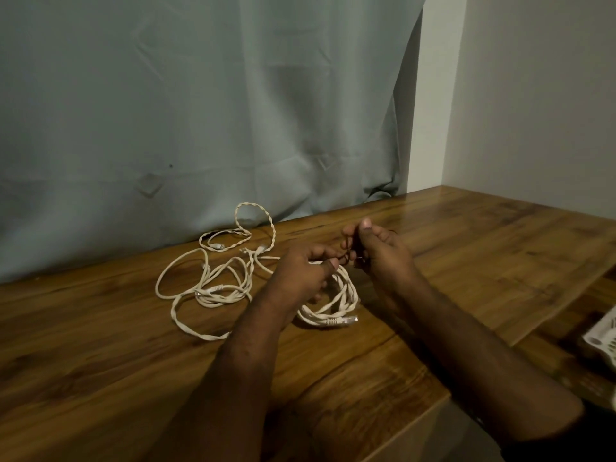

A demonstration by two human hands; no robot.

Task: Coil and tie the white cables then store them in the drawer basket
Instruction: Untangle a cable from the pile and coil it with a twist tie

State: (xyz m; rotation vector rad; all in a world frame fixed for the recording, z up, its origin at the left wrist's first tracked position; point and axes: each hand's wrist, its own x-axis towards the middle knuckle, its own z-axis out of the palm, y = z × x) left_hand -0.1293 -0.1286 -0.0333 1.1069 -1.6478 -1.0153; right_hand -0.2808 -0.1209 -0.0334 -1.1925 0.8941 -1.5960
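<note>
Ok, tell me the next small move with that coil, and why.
Probably pull the dark tie snug round the coiled cable. Both hands are already on it: the left hand holds the coil, the right hand pinches the tie above it. Other white cables lie loose on the table, and the basket waits at the right edge.

Both forearms are bare to the hands (333, 261), no rings or watch-strap visible.
</note>
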